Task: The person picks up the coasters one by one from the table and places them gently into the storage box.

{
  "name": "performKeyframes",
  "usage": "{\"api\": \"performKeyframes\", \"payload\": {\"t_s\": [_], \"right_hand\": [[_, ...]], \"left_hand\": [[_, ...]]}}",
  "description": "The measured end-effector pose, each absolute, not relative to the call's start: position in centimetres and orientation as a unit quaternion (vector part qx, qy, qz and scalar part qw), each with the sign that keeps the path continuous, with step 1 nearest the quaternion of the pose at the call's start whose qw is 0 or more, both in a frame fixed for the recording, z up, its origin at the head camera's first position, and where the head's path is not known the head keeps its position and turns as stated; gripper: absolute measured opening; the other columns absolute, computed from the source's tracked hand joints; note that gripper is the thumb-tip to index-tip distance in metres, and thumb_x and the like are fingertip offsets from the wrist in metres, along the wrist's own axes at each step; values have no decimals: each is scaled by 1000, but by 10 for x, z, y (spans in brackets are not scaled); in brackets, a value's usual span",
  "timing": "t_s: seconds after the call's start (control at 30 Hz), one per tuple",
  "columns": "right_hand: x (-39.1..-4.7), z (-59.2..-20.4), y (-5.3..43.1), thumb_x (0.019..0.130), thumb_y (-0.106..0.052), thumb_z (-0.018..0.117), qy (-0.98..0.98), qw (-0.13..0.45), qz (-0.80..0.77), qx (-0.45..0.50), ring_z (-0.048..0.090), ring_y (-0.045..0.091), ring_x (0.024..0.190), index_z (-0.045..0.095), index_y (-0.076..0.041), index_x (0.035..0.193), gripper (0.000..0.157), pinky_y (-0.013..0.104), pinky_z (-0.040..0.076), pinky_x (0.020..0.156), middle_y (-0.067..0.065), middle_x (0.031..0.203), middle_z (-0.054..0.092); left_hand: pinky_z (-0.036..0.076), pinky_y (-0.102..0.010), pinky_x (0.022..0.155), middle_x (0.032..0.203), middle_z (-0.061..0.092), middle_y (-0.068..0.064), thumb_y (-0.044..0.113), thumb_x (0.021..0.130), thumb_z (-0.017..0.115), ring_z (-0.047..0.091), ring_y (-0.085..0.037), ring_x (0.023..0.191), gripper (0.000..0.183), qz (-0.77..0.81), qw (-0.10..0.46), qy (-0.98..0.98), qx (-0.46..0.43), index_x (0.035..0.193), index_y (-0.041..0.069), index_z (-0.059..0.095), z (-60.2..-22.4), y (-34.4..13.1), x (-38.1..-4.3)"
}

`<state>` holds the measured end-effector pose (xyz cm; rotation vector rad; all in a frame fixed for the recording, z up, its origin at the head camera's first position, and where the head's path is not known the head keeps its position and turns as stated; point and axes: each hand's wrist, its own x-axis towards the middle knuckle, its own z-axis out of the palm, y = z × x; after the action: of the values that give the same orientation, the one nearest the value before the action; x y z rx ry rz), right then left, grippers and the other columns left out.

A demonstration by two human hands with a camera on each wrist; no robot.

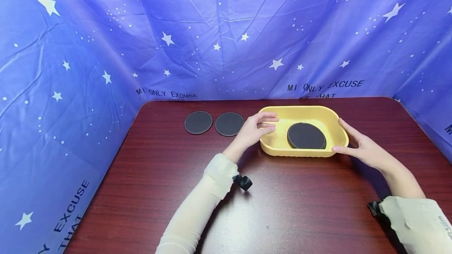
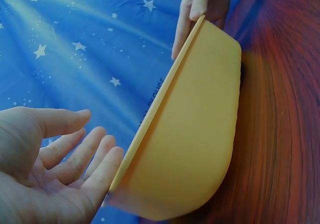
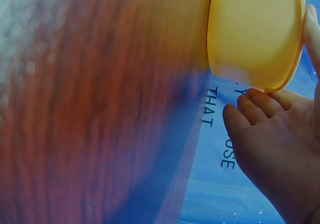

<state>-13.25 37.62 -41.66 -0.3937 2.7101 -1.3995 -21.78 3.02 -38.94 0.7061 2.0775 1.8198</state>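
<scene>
A yellow oblong basin (image 1: 298,153) with rounded ends stands at the back right of the table. Inside it lies a round black coaster (image 1: 306,136) with a thick-looking edge. My left hand (image 1: 252,129) is at the basin's left end, its fingers extended over the rim; in the left wrist view thumb and fingers are spread, the little finger close to the rim. At the other end, my right hand (image 1: 363,148) holds the basin, thumb by the front corner and fingers along the outer wall. Two more black coasters, one left (image 1: 198,122) and one right (image 1: 229,124), lie beside the left hand.
The dark red wooden table (image 1: 169,183) ends at a blue star-patterned cloth (image 1: 219,30) hanging behind and at both sides. Black straps (image 1: 243,182) sit at the cuffs of both pale sleeves (image 1: 197,203).
</scene>
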Motion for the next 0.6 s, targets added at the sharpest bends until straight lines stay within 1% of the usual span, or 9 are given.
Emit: {"api": "performKeyframes", "payload": {"t_s": [0.1,0.23,0.37,0.6], "right_hand": [[-133,-416,376,93,-2,65,881,32,-454,-129,17,-26,128,1,-10,160,93,-9,22,97,24,166,0],[-133,-416,376,93,-2,65,881,33,-455,-128,17,-25,129,1,-9,160,93,-9,21,97,24,165,0],[-133,-416,376,93,-2,65,881,35,-455,-128,17,-25,128,1,-10,160,93,-9,21,97,24,165,0],[-133,-416,376,93,-1,65,880,33,-456,-131,17,-25,129,1,-8,160,93,-9,21,97,24,165,0]], "left_hand": [[58,-25,92,133,63,-23,0,93,64,62,-41,120,44,634,141,718,248,135,-4,55,-390,23,-219],[56,-23,94,133,63,-23,1,94,63,63,-40,120,45,628,134,725,249,137,-5,52,-390,14,-221],[56,-23,95,133,63,-23,0,94,63,63,-38,119,44,626,126,730,244,136,-5,53,-392,5,-222],[57,-30,98,134,59,-29,-3,93,61,60,-43,122,45,646,132,715,233,137,-8,50,-394,-10,-225]]}}
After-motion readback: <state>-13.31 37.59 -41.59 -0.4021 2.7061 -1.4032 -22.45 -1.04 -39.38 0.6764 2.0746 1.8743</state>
